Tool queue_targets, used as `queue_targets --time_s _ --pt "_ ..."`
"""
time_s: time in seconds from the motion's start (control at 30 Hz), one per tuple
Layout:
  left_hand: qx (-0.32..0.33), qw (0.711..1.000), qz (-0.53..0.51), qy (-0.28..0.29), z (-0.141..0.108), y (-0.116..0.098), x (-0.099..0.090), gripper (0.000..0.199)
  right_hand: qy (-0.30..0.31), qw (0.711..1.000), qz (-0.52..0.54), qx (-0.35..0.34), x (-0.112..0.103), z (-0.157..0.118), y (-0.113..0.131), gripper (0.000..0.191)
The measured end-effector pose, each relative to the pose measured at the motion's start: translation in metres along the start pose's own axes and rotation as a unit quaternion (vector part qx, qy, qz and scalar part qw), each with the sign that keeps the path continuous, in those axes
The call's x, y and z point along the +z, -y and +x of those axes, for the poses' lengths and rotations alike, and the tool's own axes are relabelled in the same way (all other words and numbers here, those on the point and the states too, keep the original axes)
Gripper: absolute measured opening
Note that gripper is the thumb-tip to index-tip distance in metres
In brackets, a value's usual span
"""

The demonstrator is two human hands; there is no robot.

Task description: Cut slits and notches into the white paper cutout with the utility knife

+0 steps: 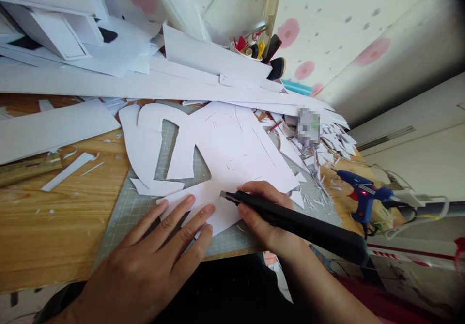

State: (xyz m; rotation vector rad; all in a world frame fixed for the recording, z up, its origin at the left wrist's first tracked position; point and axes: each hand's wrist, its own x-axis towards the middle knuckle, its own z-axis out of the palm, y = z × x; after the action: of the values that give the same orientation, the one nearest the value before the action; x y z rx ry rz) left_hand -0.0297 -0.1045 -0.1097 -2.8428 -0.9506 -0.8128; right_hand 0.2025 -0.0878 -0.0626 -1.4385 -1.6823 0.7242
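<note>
At lower centre, my right hand (267, 229) grasped a black cutter (301, 223); lower left, my left hand (156, 249) spread unclenched over white sheet (243, 145).

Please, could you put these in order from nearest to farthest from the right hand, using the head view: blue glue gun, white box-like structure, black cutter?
From the right hand:
1. Black cutter: held in it.
2. Blue glue gun: to its right, near the table edge.
3. White box-like structure: far back, upper left.
</note>
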Motion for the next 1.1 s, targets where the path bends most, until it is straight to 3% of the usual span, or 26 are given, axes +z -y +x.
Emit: queue_targets --time_s 0.2,0.43,0.7,1.1 --pt "-0.002 1.000 -0.003 -0.003 0.004 -0.001 -0.002 0.035 0.051 0.996 0.001 -0.067 -0.004 0.004 0.003 0.020" --pt "-0.018 1.000 -0.003 0.007 0.005 -0.001 -0.002 0.033 0.039 0.995 -0.018 -0.095 -0.003 -0.004 -0.004 0.021" --pt "-0.040 0.999 -0.015 0.013 0.002 -0.003 -0.003 0.034 0.043 0.997 -0.029 -0.061 -0.006 -0.015 0.003 0.018" --pt "-0.042 0.999 -0.012 0.010 0.004 -0.005 -0.001 0.036 -0.024 0.998 -0.056 -0.030 0.005 -0.039 0.007 0.015"
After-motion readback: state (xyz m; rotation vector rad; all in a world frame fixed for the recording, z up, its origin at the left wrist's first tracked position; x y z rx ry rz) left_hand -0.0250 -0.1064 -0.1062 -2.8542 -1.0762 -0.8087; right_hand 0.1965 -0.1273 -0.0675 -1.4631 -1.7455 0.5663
